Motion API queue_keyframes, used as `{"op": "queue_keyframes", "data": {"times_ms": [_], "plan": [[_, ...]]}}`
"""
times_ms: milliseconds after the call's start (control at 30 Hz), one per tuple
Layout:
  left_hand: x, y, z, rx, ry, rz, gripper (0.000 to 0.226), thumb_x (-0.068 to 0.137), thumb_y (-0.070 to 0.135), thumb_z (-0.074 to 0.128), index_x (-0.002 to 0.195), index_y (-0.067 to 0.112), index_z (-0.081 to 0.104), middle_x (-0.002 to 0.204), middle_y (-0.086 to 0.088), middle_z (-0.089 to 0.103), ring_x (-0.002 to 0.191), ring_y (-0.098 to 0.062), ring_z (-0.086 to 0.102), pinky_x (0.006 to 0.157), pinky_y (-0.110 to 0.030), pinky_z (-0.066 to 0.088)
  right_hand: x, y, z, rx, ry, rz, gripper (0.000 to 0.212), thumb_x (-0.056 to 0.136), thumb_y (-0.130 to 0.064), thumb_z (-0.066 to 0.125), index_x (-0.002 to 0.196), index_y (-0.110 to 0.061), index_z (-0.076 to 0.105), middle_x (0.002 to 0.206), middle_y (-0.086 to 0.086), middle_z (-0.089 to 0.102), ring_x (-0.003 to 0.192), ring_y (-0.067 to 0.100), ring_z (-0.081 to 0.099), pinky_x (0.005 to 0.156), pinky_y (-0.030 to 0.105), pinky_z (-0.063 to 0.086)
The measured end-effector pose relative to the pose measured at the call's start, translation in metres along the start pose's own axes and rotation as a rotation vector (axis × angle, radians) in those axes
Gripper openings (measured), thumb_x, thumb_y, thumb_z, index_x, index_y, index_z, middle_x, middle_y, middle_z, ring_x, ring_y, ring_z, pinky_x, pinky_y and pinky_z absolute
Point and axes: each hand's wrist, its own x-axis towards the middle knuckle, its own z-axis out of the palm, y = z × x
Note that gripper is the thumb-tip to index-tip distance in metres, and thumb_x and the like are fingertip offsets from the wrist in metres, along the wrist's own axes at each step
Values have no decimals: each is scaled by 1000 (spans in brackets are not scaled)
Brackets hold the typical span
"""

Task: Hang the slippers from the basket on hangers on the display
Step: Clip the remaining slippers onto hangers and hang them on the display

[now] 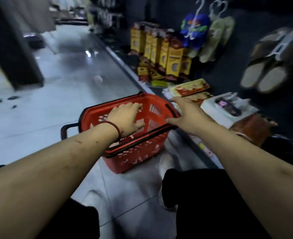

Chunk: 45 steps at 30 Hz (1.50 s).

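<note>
1. The floor (pixel 56 80) is glossy grey tile that throws back light. The far aisle is blurred.
2. The left hand (pixel 126 116), with a red cord bracelet (pixel 115 127) at the wrist, reaches palm-down into the basket. Its fingers are straight and spread, gripping nothing.
3. The basket (pixel 138 152) is red perforated plastic with rounded corners and black handles along the rim. It stands on the floor just beside the shelf, its bottom largely hidden by the left hand.
4. The right hand (pixel 188 114) is splayed and empty over the basket's right rim. The thumb is at a handle, but contact is unclear.
5. The low dark shelf (pixel 125 66) carries upright yellow-brown cardboard boxes (pixel 161 54).
6. Blue slippers (pixel 194 30) and pale slippers (pixel 216 37) hang on clear plastic hangers (pixel 196 14) against the dark display. Brown slippers (pixel 269 66) hang further right, smeared by blur.
</note>
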Motion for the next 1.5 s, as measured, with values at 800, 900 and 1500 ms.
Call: {"op": "queue_keyframes", "data": {"times_ms": [800,900,1500], "plan": [[-4,-180,117,117,-452,-264,110,64,90,55,151,27,32,148,-2,51,131,-28,52,107,-45,46,147,-18,233,-38,-559,-39,92,71,-38,88,147,-18,40,146,10,50,132,28,50,108,33,42],[-25,-209,106,240,-550,-244,110,68,88,58,155,27,25,150,-5,48,134,-30,49,114,-44,40,153,-27,250,-108,-723,-30,101,69,-40,89,151,-18,34,151,10,46,135,29,48,109,34,42],[4,-294,185,312,-761,-131,91,81,72,61,153,25,31,144,-5,51,130,-28,50,108,-49,42,196,-81,368,-181,-908,-122,103,67,-42,90,152,-20,34,153,5,44,135,27,47,107,32,43]]}}
